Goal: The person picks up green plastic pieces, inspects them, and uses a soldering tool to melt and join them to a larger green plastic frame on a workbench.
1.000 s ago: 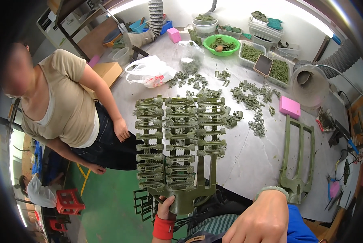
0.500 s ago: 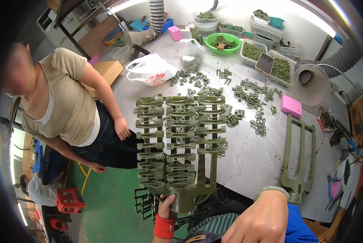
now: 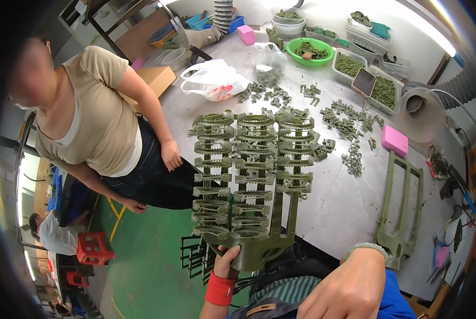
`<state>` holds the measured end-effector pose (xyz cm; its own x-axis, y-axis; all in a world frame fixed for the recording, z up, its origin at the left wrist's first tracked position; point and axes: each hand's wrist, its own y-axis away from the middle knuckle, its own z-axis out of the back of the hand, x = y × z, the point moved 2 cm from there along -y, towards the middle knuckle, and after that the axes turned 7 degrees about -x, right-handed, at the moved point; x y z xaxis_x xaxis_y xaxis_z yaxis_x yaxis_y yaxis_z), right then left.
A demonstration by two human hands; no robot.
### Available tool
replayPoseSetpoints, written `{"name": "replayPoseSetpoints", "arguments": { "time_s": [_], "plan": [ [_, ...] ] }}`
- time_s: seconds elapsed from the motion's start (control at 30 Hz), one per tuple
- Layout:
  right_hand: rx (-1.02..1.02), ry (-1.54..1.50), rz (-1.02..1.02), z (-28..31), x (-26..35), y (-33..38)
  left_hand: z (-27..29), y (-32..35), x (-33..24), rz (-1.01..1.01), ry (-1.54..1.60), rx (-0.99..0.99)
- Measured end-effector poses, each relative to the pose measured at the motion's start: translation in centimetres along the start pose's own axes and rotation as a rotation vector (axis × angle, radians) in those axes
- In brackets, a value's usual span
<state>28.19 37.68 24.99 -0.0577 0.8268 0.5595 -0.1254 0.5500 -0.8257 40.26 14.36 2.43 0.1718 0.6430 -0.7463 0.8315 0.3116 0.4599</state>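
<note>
Past held rack [image 3: 251, 257], grn bowl [image 3: 311, 62] w/ pcs [image 3: 319, 53]; tub [image 3: 343, 80] ditto.

Light over the worktop [image 3: 328, 207] is bright and fairly even. It comes chiefly from above: a tube light [image 3: 437, 40] glares beyond the far right corner, and the wall [image 3: 339, 13] behind the far edge is washed almost white. Shadows on the worktop are soft and faint; below its near edge the scene falls into dark shade, and the floor [image 3: 147, 266] off its left edge is dimmer. The olive-green toothed frame [image 3: 254, 178] looks reasonably crisp, while the co-worker's head [image 3: 33, 74] is blurred. Fisheye distortion bends lines near the rim, where the corners go black and a bluish fringe shows at left.
</note>
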Motion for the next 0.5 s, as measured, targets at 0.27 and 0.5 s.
{"name": "replayPoseSetpoints", "arguments": {
  "time_s": [0.27,0.5],
  "plan": [
    [0.000,0.009,0.001,-0.01,0.07,0.07,0.47,-0.15,0.31,0.015,-0.037,0.008],
    [0.007,0.007,0.004,0.16,0.13,-0.06,0.34,-0.11,0.30,-0.012,-0.018,-0.021]
  ]
}}
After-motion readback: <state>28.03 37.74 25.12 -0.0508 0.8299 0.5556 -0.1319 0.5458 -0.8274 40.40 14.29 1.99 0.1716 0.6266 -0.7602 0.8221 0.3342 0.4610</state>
